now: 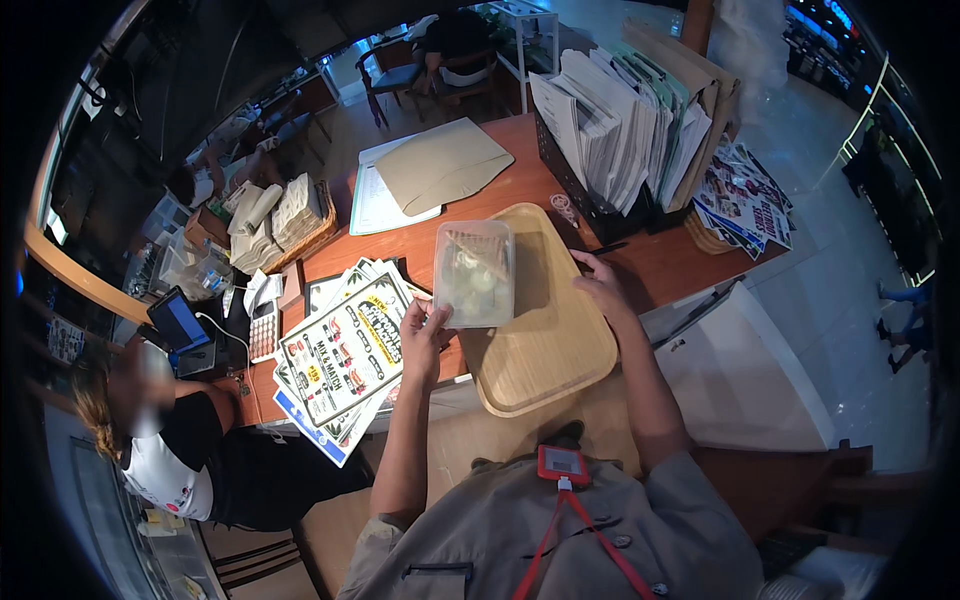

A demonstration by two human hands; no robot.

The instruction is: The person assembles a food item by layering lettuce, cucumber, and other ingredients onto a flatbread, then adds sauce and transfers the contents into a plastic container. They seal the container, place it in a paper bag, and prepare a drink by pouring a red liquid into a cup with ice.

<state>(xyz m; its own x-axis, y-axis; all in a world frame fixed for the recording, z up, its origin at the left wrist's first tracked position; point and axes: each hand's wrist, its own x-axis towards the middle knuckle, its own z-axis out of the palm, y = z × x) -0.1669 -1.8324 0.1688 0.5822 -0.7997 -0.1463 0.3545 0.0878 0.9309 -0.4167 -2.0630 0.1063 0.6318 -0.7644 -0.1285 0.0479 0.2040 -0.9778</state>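
free: tray [545, 365], near half | blocked: plastic container [475, 272] over far-left, printed sheets [345, 345] left, file rack [578, 192] far-right

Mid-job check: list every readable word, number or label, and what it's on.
I won't copy wording; print stands here:
Black-bordered sheet: large black print, readable; finer lines too small.
Leaflets at right: red and dark print, mostly too small.
Red-framed badge: too small.
Lit blue sign, upper right: blurred.
Container in left hand: no print discernible.
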